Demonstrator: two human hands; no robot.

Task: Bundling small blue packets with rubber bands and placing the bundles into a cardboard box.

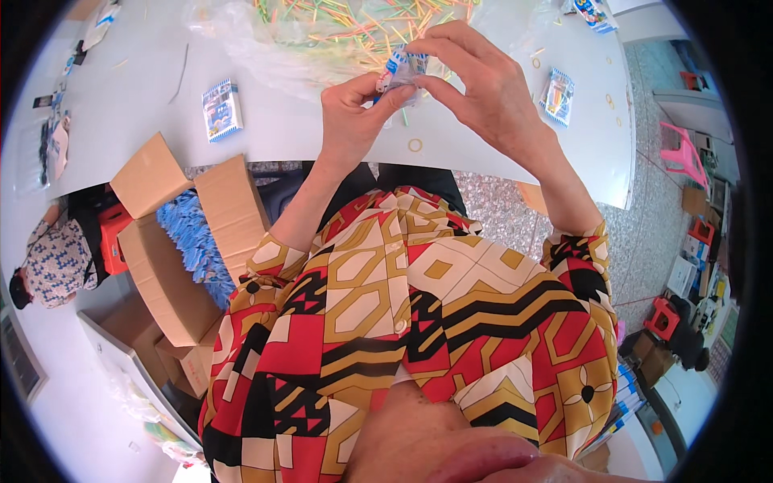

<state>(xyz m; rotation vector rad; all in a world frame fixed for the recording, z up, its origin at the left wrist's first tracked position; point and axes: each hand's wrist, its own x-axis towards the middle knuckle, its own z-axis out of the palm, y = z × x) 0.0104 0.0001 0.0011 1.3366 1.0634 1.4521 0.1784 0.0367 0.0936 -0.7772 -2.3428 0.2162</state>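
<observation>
Above the near part of the white table (161, 145), a small blue-and-white plastic packet (394, 68) with a clear part is between my hands. My left hand (354, 117) pinches its lower left side between thumb and fingers. My right hand (491, 88) has its thumb and fingertips at the packet's upper right side, curled around its edge. What is inside the packet cannot be made out. Just beyond my hands lies a heap of thin coloured sticks (346, 24) in pink, green, yellow and orange, on clear plastic sheeting (278, 68).
Similar packets lie at left (221, 110) and right (557, 98). A tan ring (415, 145) lies near the table's front edge. An opened carton (173, 282) with blue-and-white packets (193, 241) stands lower left. Another person (60, 258) sits at far left; a pink stool (683, 157) is at right.
</observation>
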